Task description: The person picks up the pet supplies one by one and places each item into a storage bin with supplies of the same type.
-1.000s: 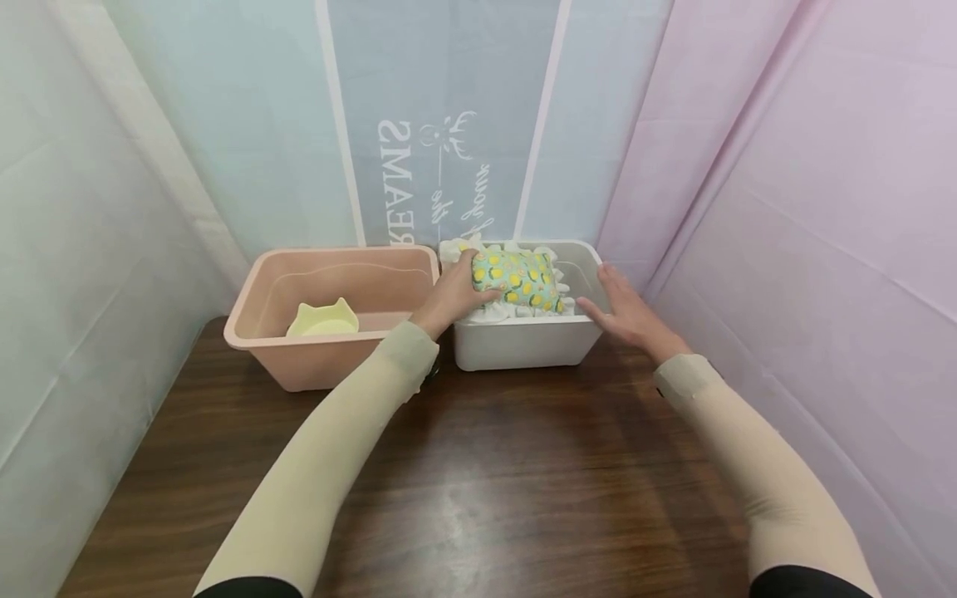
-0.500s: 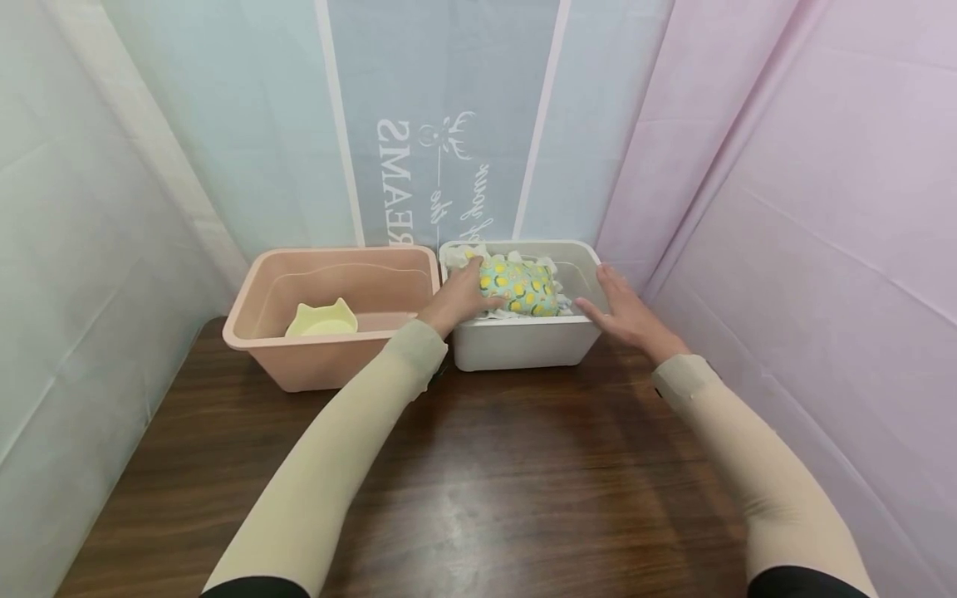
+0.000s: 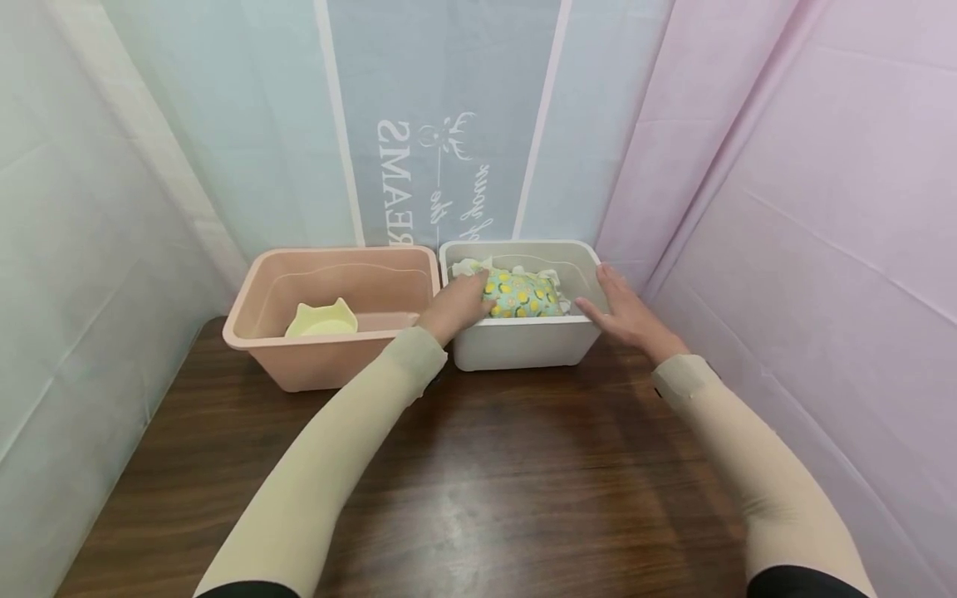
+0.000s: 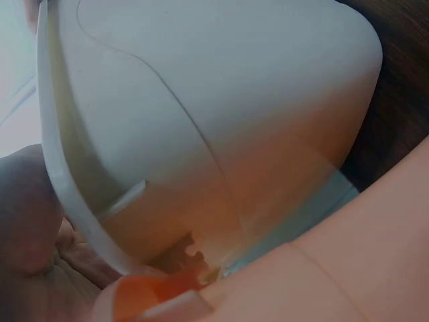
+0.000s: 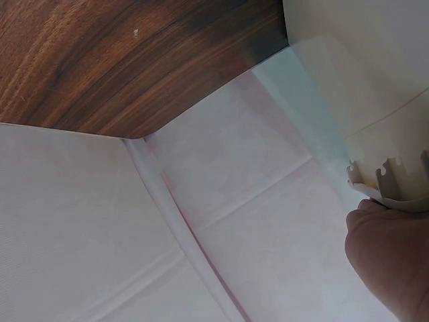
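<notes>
A small pillow with a lemon print and white ruffled trim lies inside the white plastic bin. My left hand reaches over that bin's near left corner and holds the pillow's left end, its fingertips partly hidden. Straight fingers of my right hand rest against the bin's right rim, with the thumb spread toward the near corner. In the left wrist view the white bin's wall fills much of the picture, and the right wrist view has my right hand at the rim.
Left of the white bin stands a pink bin, its rim close alongside. A pale yellow bowl with cat ears sits in it. Both bins stand on a dark wooden table, with a blue-grey curtain behind and pink cloth at the right.
The pillow has gone down from above the white bin's rim into the bin, my left hand lowering with it. My right hand has stayed at the rim.
</notes>
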The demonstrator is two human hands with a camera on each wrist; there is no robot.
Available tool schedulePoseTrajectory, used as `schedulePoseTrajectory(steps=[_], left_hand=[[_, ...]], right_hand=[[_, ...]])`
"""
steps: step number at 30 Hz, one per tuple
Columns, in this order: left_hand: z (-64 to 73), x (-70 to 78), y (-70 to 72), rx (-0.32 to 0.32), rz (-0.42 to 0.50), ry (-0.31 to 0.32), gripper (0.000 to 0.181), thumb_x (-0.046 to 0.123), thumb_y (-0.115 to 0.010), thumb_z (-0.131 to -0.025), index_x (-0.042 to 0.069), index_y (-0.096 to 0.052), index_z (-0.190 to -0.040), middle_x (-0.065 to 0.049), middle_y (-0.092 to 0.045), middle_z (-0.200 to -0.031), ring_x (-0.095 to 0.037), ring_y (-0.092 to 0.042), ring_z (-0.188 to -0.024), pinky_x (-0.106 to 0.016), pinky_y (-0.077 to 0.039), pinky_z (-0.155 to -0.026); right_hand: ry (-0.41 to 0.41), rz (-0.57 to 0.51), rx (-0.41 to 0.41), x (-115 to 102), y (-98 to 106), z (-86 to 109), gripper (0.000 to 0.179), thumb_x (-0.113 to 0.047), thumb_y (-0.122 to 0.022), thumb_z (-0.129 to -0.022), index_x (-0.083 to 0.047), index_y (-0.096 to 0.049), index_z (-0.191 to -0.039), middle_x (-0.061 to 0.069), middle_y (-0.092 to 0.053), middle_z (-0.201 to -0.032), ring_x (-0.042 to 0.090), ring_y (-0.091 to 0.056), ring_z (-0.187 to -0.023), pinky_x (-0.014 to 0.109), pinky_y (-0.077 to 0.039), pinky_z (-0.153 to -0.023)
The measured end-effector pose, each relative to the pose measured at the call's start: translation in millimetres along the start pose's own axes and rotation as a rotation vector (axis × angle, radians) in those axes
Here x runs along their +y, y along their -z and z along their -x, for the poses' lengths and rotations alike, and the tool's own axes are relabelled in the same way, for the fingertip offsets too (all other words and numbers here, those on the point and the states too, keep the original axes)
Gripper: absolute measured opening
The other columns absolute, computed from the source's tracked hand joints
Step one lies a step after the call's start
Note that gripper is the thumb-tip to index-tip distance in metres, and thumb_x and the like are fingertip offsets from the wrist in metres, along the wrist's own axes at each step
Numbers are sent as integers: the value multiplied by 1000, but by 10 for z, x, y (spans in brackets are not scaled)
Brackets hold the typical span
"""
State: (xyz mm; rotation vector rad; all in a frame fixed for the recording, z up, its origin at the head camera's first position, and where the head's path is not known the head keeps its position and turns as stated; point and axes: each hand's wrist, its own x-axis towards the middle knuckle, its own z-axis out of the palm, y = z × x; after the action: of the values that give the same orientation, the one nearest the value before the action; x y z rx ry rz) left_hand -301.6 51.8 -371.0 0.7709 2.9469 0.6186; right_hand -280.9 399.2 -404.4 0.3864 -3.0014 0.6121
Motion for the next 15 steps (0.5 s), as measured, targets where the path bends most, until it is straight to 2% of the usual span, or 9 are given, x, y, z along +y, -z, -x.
schedulePoseTrajectory(steps=[6, 15], left_hand=[[82, -13, 77, 31, -26, -7, 58, 28, -62, -110, 5, -47, -161, -17, -62, -152, -34, -64, -135, -47, -53, -113], [242, -54, 193, 76, 52, -50, 56, 28, -61, -111, 4, -49, -160, -14, -54, -160, -33, -52, -148, -46, -41, -124]], right_hand=[[13, 12, 7, 27, -16, -22, 98, -66, -40, -109, 0, -3, -171, 17, 4, -180, 41, 1, -166, 63, -6, -133], [23, 27, 7, 32, 53, -14, 97, -66, -41, -109, 0, -6, -172, 20, -1, -179, 42, 0, -166, 63, -5, -133]])
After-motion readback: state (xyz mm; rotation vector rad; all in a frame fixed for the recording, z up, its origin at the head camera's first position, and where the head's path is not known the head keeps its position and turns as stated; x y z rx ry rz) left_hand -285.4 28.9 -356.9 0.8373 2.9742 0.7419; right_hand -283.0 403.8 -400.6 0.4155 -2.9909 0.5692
